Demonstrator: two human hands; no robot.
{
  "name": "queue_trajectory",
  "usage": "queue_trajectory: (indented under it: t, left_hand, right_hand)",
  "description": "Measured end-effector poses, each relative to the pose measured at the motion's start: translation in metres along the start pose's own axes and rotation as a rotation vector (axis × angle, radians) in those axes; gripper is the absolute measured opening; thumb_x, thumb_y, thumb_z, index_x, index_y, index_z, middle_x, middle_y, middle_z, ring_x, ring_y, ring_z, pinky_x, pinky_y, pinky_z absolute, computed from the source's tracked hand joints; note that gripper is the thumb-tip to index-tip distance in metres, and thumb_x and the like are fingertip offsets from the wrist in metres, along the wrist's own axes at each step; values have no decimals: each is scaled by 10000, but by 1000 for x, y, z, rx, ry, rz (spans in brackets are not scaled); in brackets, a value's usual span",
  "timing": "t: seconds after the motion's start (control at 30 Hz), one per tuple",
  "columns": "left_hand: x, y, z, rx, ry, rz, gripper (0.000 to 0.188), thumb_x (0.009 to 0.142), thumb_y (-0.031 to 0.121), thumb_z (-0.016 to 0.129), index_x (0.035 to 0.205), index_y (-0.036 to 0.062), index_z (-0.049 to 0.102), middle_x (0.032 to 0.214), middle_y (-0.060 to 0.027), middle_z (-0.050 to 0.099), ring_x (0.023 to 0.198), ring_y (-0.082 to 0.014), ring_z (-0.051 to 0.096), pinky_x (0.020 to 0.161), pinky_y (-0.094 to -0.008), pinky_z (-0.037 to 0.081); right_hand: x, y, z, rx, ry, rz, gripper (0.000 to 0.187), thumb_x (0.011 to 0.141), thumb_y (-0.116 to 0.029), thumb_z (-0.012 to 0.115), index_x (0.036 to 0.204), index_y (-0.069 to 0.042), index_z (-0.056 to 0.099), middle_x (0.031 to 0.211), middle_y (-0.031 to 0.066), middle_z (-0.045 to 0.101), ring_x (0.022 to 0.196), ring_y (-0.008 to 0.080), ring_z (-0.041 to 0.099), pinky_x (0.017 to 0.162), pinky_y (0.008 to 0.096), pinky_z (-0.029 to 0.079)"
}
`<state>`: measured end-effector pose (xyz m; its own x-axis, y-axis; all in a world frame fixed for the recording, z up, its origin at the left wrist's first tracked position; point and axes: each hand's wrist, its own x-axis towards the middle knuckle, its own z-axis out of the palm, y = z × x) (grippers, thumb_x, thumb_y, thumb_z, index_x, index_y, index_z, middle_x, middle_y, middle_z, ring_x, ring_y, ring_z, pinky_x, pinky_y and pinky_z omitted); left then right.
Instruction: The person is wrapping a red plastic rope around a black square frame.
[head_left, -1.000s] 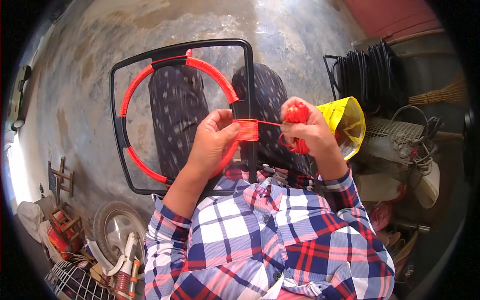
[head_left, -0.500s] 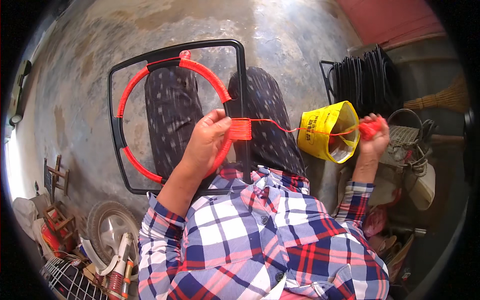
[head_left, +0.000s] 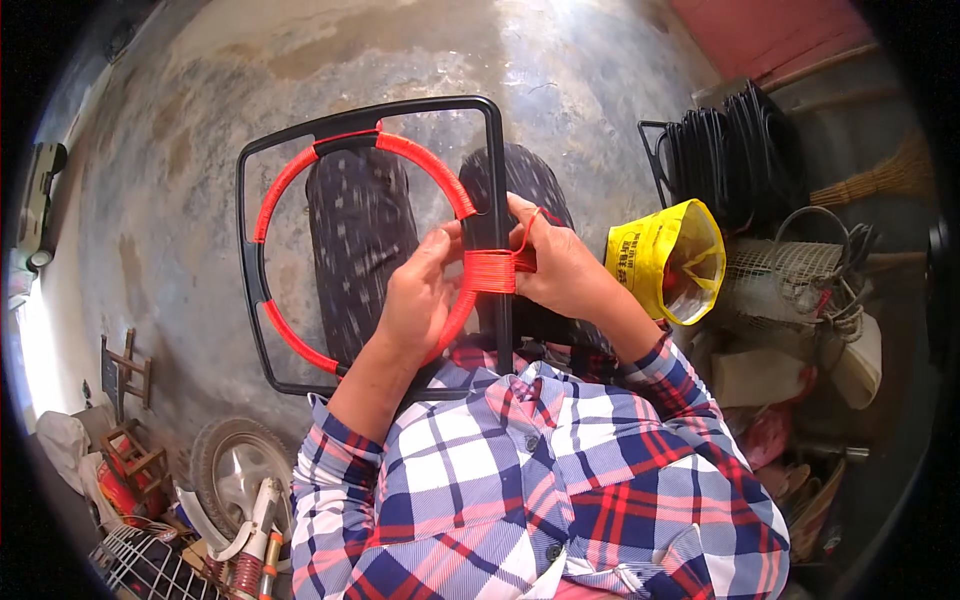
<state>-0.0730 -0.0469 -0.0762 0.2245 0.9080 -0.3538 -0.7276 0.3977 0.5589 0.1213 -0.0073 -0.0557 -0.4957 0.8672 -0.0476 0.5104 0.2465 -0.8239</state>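
Note:
A black square frame [head_left: 497, 150] with a round inner ring rests over my lap. Red cord [head_left: 418, 160] is wound tightly around much of the ring, leaving black gaps. On the right, a band of red cord [head_left: 490, 271] spans from the ring to the frame's side bar. My left hand [head_left: 415, 292] grips the ring from inside, beside that band, its fingertips partly hidden behind it. Just outside the side bar, my right hand [head_left: 562, 262] is closed with a strand of red cord looping over its fingers. The cord ball is mostly hidden in that hand.
A yellow bag [head_left: 640, 262] stands open to the right of my knees. Behind it is a stack of black frames [head_left: 735, 160], with a straw broom [head_left: 880, 178] alongside. At the lower left are a wheel [head_left: 238, 470], a small wooden stool [head_left: 135, 460] and a wire basket [head_left: 150, 565].
My right hand has come in from the far right, past the yellow bag, to the frame's side bar, bringing the cord along. The stretched strand is now a short loop. My left hand stays on the ring.

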Motion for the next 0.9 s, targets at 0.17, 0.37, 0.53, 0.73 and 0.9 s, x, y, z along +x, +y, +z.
queue_trajectory:
  t: [0.17,0.37,0.53,0.73,0.9]
  left_hand:
    - [-4,5,6,-63,-41,-92,258,1026,177,470,1214,19,548,1143,-105,641,1025,-218,648,921,-377,526]
    - [-3,0,-2,-128,73,-18,135,988,43,509,1121,32,531,1029,-71,653,935,-193,651,864,-345,527]
    - [-7,-9,0,606,212,585,142,1000,51,527,1140,44,506,1079,-53,559,911,-100,565,823,-263,475]
    - [-17,-9,8,980,37,930,312,945,155,649,1177,18,491,1155,-101,465,962,-161,501,844,-287,445]
    - [-21,-4,5,751,15,807,386,963,246,629,1223,14,462,1156,-83,484,937,-122,468,876,-276,411]
  right_hand:
    - [7,17,3,431,-202,-17,721,793,-37,732,1413,46,374,1016,137,659,950,216,670,833,332,523]
    - [9,13,-5,648,44,30,542,866,19,654,1372,7,460,1087,70,637,988,108,604,854,275,500]
    - [10,6,-11,464,201,7,386,854,2,684,1229,-56,615,1070,53,636,953,125,612,831,274,504]
    - [26,-31,8,-285,241,-547,520,677,-88,785,1180,-101,651,1153,83,626,1060,309,583,916,407,492]
    - [22,-17,-1,330,308,-359,318,770,-74,752,1071,-67,649,1023,88,640,940,210,612,831,340,499]
